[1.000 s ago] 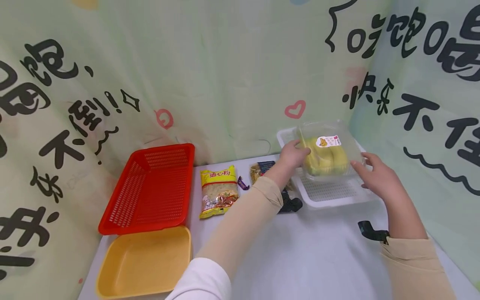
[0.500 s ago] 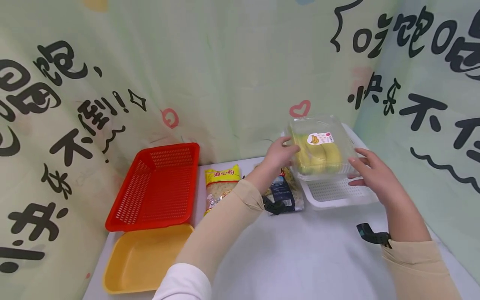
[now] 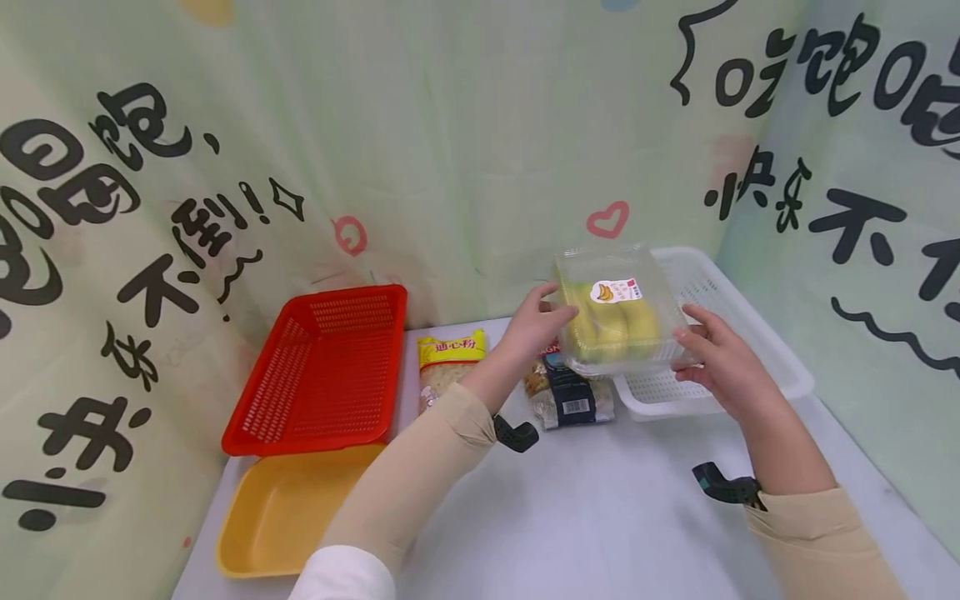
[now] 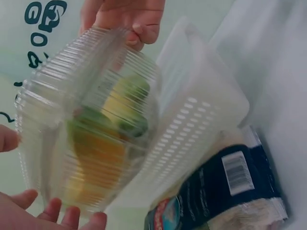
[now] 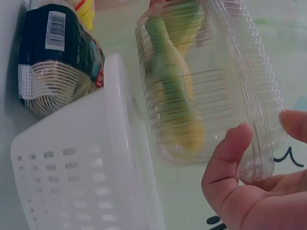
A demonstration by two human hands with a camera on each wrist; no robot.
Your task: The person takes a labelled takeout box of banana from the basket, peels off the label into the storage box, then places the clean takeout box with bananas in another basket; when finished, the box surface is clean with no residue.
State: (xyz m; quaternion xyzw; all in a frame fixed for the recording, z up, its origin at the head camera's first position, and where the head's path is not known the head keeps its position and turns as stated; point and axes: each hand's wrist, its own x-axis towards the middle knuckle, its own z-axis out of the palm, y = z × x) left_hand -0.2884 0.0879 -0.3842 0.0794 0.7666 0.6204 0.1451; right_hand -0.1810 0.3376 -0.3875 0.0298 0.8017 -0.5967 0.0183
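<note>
A clear plastic clamshell box (image 3: 615, 312) with yellow-green bananas inside and a small banana sticker on its lid is held up between both hands. My left hand (image 3: 551, 315) grips its left edge, and my right hand (image 3: 686, 350) grips its right edge. The box hangs above the table, over the left rim of a white perforated basket (image 3: 750, 333) and a dark blue packet (image 3: 570, 398). The left wrist view shows the box (image 4: 91, 129) from below, beside the basket (image 4: 192, 120). In the right wrist view my thumb and fingers (image 5: 230, 158) pinch the box (image 5: 192, 86) at its rim.
A red perforated basket (image 3: 322, 371) leans at the back left, with a yellow tray (image 3: 292, 508) in front of it. A yellow noodle packet (image 3: 450, 354) lies between the red basket and the dark blue packet (image 5: 53, 52). Printed cloth walls enclose the white table (image 3: 600, 517).
Both hands have carried the banana box leftward and nearer to me, from over the white basket's middle to its left rim. My left arm now hides less of the dark blue packet.
</note>
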